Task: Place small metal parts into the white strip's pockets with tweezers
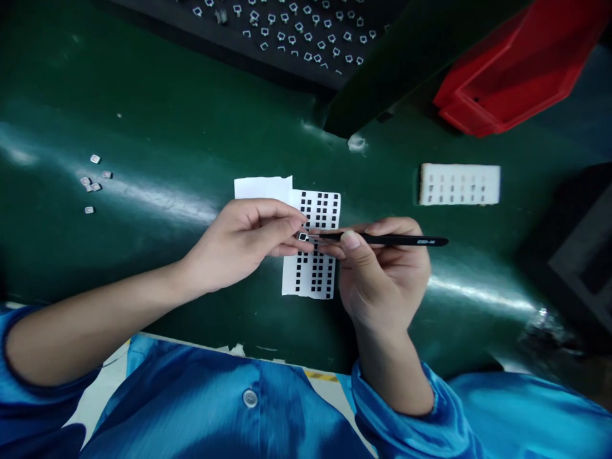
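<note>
My left hand (248,239) pinches a tiny square metal part (303,236) between thumb and fingertips, just above a white sheet (313,271) printed with rows of small black squares. Black tweezers (387,240) lie gripped in my right hand (382,274), their tip touching the small part. Both hands hover over the sheet, which lies on the green mat (157,127). Blue sleeves cover my forearms near the table's front edge.
A black tray (229,38) with several small square frames sits at the back. A red bin (516,70) stands back right. A white block (459,184) with slots lies right of the sheet. Several loose metal parts (92,185) lie at the left.
</note>
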The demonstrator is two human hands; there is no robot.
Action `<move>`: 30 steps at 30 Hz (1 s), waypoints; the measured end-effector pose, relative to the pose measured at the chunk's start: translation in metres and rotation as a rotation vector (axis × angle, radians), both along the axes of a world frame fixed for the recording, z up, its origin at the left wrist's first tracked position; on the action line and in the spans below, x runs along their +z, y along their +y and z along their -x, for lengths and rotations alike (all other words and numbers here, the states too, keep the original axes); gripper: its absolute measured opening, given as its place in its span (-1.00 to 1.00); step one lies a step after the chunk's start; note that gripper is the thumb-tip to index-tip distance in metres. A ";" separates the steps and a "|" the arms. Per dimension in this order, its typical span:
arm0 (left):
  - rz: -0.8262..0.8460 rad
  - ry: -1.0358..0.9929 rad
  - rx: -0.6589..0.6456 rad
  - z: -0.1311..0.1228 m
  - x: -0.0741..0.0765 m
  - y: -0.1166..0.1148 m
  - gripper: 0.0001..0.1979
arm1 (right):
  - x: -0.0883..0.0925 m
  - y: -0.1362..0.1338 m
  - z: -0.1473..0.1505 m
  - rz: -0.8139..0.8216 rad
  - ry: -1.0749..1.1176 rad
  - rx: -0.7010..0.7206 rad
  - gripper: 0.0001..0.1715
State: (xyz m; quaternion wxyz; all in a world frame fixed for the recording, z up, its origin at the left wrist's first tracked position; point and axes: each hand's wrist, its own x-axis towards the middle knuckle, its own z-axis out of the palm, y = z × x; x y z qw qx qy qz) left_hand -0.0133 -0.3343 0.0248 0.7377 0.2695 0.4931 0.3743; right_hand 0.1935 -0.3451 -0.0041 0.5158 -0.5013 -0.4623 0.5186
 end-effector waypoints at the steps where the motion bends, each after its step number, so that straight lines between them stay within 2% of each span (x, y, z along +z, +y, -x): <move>1: -0.002 0.004 0.000 0.000 0.000 0.000 -0.83 | 0.000 0.000 0.000 -0.007 -0.007 -0.001 -0.68; 15: 0.013 0.005 0.010 -0.001 0.001 0.001 -0.66 | 0.002 -0.005 0.004 -0.069 -0.071 -0.042 -0.68; 30: 0.014 -0.004 0.031 -0.003 0.002 0.000 -0.74 | 0.004 -0.006 0.008 -0.081 -0.088 -0.050 -0.69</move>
